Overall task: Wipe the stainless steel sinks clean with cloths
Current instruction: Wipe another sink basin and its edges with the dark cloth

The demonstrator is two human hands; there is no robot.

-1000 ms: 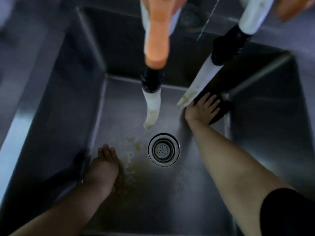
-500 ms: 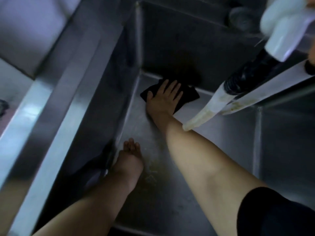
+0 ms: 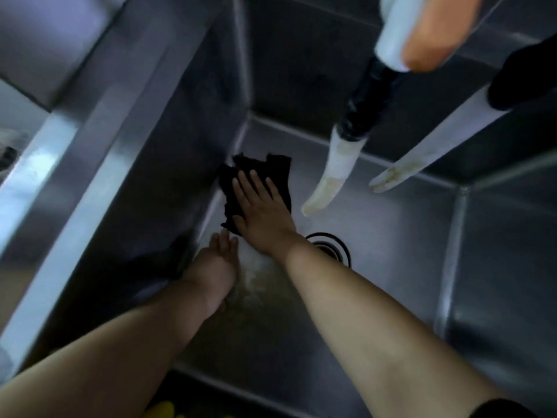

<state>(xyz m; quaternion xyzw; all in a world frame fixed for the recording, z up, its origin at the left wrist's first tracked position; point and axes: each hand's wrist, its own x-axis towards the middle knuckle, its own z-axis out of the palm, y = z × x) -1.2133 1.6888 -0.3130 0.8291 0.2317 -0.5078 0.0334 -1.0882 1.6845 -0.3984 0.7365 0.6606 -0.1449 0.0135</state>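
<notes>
Dragged nearer along the sink floor's left edge, the black cloth lies under the right hand, fingers flat; left hand rests flat, so wiping advances

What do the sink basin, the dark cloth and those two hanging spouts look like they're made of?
Sink basin: brushed stainless steel, judging by its grey sheen and seamed corners. Dark cloth: soft black fabric; it crumples with ragged edges under the right hand. Hanging spouts: probably white plastic or rubber tubing, stained yellowish at the tips.
</notes>
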